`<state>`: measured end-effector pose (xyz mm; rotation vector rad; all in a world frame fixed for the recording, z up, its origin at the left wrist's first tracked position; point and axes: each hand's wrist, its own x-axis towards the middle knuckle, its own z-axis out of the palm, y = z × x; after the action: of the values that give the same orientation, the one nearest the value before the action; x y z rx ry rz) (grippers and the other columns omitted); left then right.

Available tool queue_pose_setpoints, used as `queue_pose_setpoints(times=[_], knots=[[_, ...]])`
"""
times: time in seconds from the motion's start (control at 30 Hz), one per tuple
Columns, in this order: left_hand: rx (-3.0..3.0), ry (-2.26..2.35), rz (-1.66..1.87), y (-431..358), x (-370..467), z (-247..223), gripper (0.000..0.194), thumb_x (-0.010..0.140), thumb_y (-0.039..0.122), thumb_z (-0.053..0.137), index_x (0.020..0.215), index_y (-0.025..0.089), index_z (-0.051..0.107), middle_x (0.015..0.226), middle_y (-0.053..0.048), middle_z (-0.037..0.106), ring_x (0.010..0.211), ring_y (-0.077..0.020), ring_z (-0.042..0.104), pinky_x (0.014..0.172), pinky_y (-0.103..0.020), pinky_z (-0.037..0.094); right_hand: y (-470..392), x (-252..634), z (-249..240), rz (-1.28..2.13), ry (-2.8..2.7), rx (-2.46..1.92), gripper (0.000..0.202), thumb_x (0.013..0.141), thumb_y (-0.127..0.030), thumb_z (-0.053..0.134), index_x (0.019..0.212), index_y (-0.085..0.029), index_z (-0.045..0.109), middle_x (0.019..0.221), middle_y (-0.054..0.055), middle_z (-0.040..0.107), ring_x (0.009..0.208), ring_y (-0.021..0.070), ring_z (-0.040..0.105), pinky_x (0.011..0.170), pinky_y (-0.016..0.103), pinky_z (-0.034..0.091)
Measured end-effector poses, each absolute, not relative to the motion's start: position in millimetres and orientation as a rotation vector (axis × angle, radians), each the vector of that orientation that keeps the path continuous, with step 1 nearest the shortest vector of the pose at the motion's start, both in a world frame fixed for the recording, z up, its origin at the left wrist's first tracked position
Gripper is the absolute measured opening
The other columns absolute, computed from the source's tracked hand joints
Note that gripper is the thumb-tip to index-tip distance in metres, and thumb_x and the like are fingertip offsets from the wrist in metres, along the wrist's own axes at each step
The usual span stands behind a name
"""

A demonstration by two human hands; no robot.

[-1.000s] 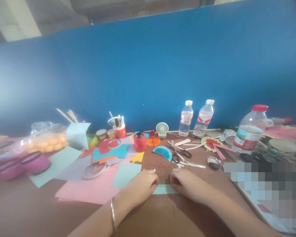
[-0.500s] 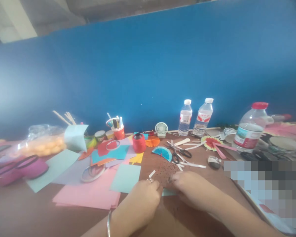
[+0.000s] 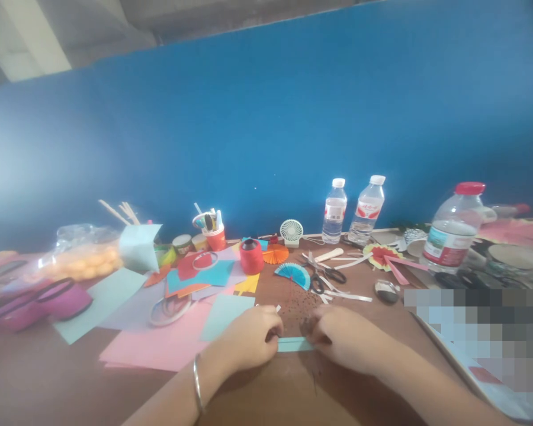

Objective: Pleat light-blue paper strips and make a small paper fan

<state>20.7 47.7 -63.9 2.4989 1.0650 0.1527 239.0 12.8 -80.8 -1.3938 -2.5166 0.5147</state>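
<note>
A narrow strip of folded light-green paper (image 3: 293, 344) lies on the brown table between my hands. My left hand (image 3: 254, 336), below a silver bangle, is closed on the strip's left end with curled fingers. On the right end, my right hand (image 3: 344, 337) has its fingers bent and pressed together over the paper. Just beyond the strip, dark crumbs (image 3: 299, 305) are scattered on the table. A blue pleated paper fan (image 3: 293, 274) and scissors (image 3: 325, 275) with black handles lie farther off, beside white paper strips (image 3: 350, 297).
Coloured sheets, among them pink paper (image 3: 151, 346), lie at left near a purple visor-like item (image 3: 64, 297). A red spool (image 3: 251, 257) and a small fan (image 3: 291, 232) stand behind. Water bottles (image 3: 334, 213) line the back; a large red-capped bottle (image 3: 453, 228) stands right.
My left hand has shifted left and slightly up, and the hands are farther apart. More of the green paper strip shows between them.
</note>
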Motion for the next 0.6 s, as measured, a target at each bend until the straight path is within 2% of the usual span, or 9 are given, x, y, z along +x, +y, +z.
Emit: queue_pose_setpoints(times=[0.1,0.2,0.3,0.47,0.6], knots=[[2.427,1.065,0.158,50,20,-68,0.013,0.070,0.023,0.050,0.077,0.020,0.060,0.078,0.003,0.055,0.070,-0.0091,0.048,0.063,-0.020,0.034,17,237,-85,0.636,-2.409,-1.414,0.017,0.063,-0.014,0.048,0.067,-0.020,0.064,0.076,0.000,0.059,0.072,0.0114,0.051,0.063,0.020,0.033],[2.354,1.081,0.191,51,19,-68,0.017,0.068,0.017,0.046,0.076,0.021,0.061,0.077,0.004,0.055,0.069,-0.0077,0.047,0.064,-0.019,0.034,22,240,-88,0.831,-2.234,-1.548,0.020,0.060,-0.014,0.050,0.071,-0.021,0.064,0.068,-0.003,0.060,0.064,0.0096,0.052,0.057,0.019,0.034],[2.326,1.104,0.179,50,20,-67,0.019,0.066,0.015,0.044,0.075,0.021,0.059,0.076,0.004,0.054,0.067,-0.0074,0.046,0.060,-0.019,0.032,25,242,-91,0.946,-2.174,-1.556,0.019,0.062,-0.016,0.049,0.073,-0.021,0.065,0.066,-0.004,0.060,0.061,0.0090,0.053,0.055,0.018,0.034],[2.446,1.079,0.271,49,26,-74,0.012,0.068,0.013,0.041,0.071,0.017,0.051,0.075,0.002,0.051,0.066,-0.0079,0.042,0.061,-0.020,0.030,24,236,-94,0.847,-2.106,-1.544,0.014,0.069,-0.025,0.052,0.070,-0.020,0.064,0.073,0.000,0.060,0.066,0.0108,0.052,0.059,0.021,0.034],[2.423,1.099,0.363,50,28,-78,0.009,0.075,0.016,0.039,0.078,0.017,0.048,0.077,0.002,0.051,0.071,-0.0094,0.044,0.066,-0.021,0.031,24,232,-96,0.924,-2.011,-1.526,0.013,0.069,-0.026,0.053,0.072,-0.018,0.064,0.072,0.000,0.060,0.067,0.0110,0.052,0.058,0.020,0.033]])
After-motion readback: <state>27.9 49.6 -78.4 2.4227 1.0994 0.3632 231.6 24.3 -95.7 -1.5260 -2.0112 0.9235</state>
